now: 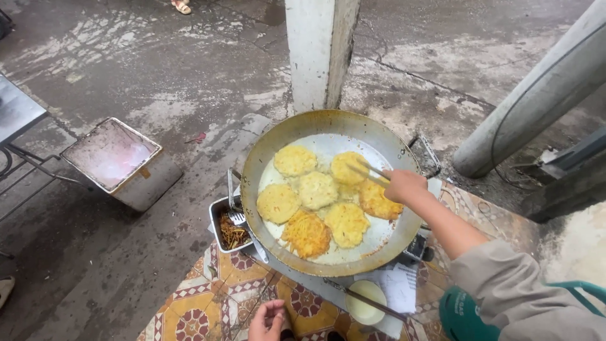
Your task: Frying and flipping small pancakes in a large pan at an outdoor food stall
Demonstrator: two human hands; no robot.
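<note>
Golden fritters (315, 201) fill my wide pan (271, 142), seven frying in oil, the nearest browned deepest. My right hand (404, 185) pinches chopsticks (369, 172) over the far-right one; my left hand (267, 321) rests open below the pan.

You stand over wet, stained concrete ground (158, 69) in flat daylight. A white square pillar (320, 50) rises ahead of you, and a grey pole (536, 101) leans at your right. A patterned tile floor (208, 303) in orange and red lies below. An open metal box (113, 155) sits left, beside a folding metal bench (16, 113).
</note>
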